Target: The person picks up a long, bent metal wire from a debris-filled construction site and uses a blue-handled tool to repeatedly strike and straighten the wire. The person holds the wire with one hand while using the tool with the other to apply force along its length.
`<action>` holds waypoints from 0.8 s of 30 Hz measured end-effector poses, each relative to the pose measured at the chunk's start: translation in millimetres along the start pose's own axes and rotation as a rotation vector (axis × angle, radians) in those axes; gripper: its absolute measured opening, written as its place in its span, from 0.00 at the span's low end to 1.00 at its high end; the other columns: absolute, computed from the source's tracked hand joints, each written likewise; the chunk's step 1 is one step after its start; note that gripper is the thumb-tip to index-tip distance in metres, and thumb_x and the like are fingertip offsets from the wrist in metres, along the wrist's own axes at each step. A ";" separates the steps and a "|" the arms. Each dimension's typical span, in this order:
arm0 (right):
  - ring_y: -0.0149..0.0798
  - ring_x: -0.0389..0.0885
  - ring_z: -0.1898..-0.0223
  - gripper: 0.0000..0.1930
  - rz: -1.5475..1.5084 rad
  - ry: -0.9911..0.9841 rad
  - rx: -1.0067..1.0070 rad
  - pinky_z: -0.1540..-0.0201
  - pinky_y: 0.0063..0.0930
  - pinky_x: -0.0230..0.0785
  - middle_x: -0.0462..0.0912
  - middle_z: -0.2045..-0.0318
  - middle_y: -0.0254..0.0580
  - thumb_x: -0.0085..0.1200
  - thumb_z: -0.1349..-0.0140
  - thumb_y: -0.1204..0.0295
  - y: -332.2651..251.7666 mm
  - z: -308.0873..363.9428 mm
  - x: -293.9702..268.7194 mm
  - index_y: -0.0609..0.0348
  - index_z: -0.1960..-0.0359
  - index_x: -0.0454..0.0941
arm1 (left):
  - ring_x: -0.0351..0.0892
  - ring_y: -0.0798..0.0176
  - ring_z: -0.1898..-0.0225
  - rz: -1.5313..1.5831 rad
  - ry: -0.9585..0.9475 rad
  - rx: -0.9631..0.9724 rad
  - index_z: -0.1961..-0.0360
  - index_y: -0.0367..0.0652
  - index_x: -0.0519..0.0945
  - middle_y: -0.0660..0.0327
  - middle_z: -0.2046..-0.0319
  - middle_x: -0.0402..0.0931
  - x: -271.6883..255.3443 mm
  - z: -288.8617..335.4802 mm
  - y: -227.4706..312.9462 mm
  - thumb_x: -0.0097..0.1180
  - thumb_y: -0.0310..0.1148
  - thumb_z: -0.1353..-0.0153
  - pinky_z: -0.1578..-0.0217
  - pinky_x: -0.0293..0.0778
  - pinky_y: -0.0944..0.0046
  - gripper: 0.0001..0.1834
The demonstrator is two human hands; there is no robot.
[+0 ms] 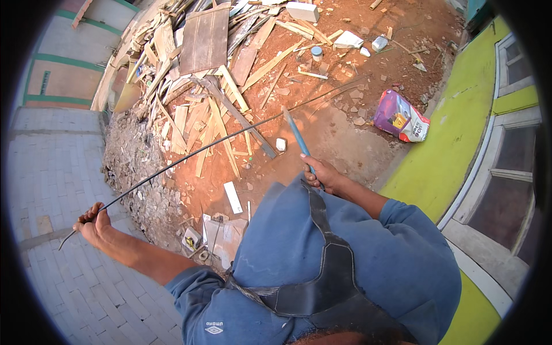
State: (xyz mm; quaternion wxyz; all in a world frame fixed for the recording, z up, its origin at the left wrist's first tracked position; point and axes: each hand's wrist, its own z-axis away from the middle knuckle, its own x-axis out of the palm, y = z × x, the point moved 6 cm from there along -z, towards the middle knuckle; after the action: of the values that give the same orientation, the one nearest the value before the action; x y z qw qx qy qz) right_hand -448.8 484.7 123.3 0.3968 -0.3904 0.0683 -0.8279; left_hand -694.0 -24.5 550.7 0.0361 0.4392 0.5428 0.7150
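Observation:
A long, thin dark steel rod (172,165) runs slantwise from the lower left toward the upper right. Near its bent lower end, my left hand (94,225) is closed round it with the arm stretched out. My right hand (323,175) grips a blue bar-like hand tool (296,132) in front of my body. The tool's far tip meets or crosses the rod; whether it hooks onto it I cannot tell. Beyond that tip the rod goes on, thin and faint, over the red soil.
A heap of scrap timber (224,109) lies ahead. A purple and white bag (401,118) stands near the yellow-green wall (443,126) on the right. Grey paving (63,172) is at left. Tools and scraps, including a tape measure (190,240), lie below centre.

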 end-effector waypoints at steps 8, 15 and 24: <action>0.25 0.59 0.89 0.23 -0.058 0.030 -0.070 0.87 0.25 0.53 0.63 0.86 0.25 0.58 0.28 0.46 -15.0 -17.7 25.0 0.47 0.70 0.65 | 0.46 0.65 0.82 0.117 -0.164 0.046 0.78 0.50 0.62 0.67 0.82 0.54 23.9 14.0 1.0 0.37 0.69 0.24 0.80 0.51 0.64 0.36; 0.24 0.58 0.89 0.26 -0.072 0.004 0.039 0.87 0.23 0.51 0.62 0.85 0.25 0.56 0.28 0.40 -47.2 30.9 6.0 0.48 0.69 0.66 | 0.42 0.67 0.83 0.065 -0.300 0.079 0.79 0.51 0.57 0.67 0.83 0.49 39.9 23.8 -0.2 0.33 0.70 0.23 0.83 0.42 0.66 0.37; 0.22 0.58 0.88 0.26 0.069 0.006 0.129 0.87 0.21 0.48 0.64 0.84 0.25 0.51 0.26 0.40 -54.0 70.6 -34.8 0.49 0.67 0.68 | 0.39 0.69 0.83 -0.022 -0.363 0.147 0.79 0.51 0.56 0.68 0.84 0.46 36.2 46.7 10.4 0.30 0.70 0.24 0.83 0.39 0.67 0.37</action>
State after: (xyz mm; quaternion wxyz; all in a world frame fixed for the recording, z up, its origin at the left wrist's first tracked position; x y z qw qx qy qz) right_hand -418.8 559.8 173.9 0.4494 -0.3590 0.0292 -0.8175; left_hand -680.6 25.2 581.5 0.1091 0.5563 0.5828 0.5822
